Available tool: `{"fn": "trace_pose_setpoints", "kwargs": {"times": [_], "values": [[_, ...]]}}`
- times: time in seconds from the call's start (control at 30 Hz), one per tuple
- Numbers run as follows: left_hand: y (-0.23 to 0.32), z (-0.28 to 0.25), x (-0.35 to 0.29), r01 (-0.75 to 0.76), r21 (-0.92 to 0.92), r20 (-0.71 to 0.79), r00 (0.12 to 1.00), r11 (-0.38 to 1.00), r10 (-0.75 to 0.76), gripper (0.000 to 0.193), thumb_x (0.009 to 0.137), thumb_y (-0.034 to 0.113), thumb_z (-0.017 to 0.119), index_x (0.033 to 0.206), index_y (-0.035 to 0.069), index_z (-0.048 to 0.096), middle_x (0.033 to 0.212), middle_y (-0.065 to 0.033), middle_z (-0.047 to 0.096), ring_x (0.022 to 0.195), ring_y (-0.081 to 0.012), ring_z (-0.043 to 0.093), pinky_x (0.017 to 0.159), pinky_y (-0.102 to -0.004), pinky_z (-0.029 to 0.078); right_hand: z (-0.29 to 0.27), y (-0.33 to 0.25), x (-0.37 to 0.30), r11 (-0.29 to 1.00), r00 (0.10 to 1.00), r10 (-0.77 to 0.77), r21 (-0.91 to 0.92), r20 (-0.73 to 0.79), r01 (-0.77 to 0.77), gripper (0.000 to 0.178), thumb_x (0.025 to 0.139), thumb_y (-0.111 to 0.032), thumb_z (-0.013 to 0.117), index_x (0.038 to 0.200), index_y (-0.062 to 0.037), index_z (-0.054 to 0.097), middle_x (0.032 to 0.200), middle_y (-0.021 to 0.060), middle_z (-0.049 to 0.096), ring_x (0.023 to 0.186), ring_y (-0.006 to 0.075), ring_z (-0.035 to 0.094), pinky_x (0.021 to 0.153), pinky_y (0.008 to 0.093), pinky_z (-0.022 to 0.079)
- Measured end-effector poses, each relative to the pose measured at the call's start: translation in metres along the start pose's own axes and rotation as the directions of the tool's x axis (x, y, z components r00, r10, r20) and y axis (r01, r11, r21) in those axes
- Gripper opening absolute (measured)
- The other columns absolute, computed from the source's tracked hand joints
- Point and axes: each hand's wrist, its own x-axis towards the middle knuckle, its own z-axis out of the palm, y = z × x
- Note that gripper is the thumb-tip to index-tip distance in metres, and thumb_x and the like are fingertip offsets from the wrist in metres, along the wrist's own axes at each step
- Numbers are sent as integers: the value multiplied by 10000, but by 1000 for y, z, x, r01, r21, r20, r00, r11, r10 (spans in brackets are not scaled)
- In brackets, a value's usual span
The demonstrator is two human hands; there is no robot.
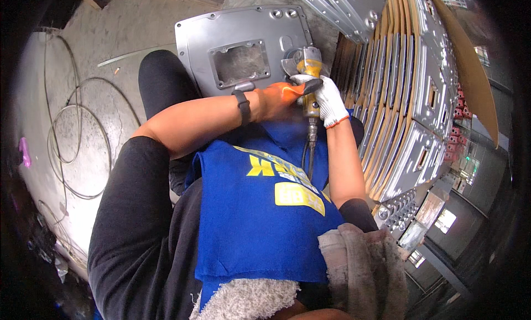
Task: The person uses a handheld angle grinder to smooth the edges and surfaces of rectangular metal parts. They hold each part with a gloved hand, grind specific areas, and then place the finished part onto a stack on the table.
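Note:
A yellow air-powered grinder (313,67) stands in front of me, its head away from me and a round disc (290,63) at its far end. My right hand (331,103), in a white knit glove, is wrapped round the grinder's body. My left hand (283,96), in an orange glove with black fingertips, reaches across from the left and closes on the grinder beside the right glove. An air hose (311,154) runs from the tool's near end toward my blue apron (249,220). Just beyond lies a grey metal panel (194,50) with a rectangular cut-out; the disc overlaps its right side.
On the right stand stacked metal panels (423,98) with cardboard sheets (390,71) between them. More grey panels (354,10) lean at the top right. A cable or hose (77,107) loops over the concrete floor (124,37) at left. A grey cloth (362,259) hangs near my right elbow.

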Motion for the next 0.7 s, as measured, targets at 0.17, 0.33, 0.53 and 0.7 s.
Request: {"fn": "trace_pose_setpoints", "kwargs": {"times": [0.17, 0.33, 0.53, 0.7], "values": [[59, -1, 3, 534, -305, -55, 817, 788, -574, 576, 737, 633, 614, 811, 62, 598, 635, -23, 499, 520, -138, 429, 444, -291, 295, 6, -6, 15, 995, 998, 59, 80, 3, -59, 199, 807, -175, 640, 918, -19, 696, 726, 51, 644, 541, 126, 567, 477, 242, 435], [77, 3, 6, 485, -397, -137, 808, 779, -573, 673, 703, 681, 605, 823, 20, 617, 666, -39, 531, 510, -142, 430, 439, -298, 297, 7, -9, 28, 997, 998, 38, 65, 41, -41, 202, 785, -155, 662, 925, -10, 683, 783, 56, 654, 635, 136, 602, 561, 255, 473], [42, 13, 12, 431, -590, -74, 814, 683, -577, 598, 782, 576, 602, 958, 5, 592, 762, -60, 588, 600, -157, 526, 500, -296, 403, 2, -1, 27, 997, 998, 67, -49, 1, -66, 219, 773, -147, 684, 940, -7, 669, 796, 48, 650, 667, 135, 607, 602, 262, 492], [44, 11, 19, 393, -637, -113, 804, 663, -584, 454, 832, 488, 596, 1030, 79, 590, 857, -56, 627, 691, -189, 599, 560, -306, 468, 2, -5, 41, 998, 997, 62, 29, 53, -63, 213, 764, -149, 695, 938, -30, 673, 793, 30, 647, 676, 121, 602, 617, 261, 483]]}}
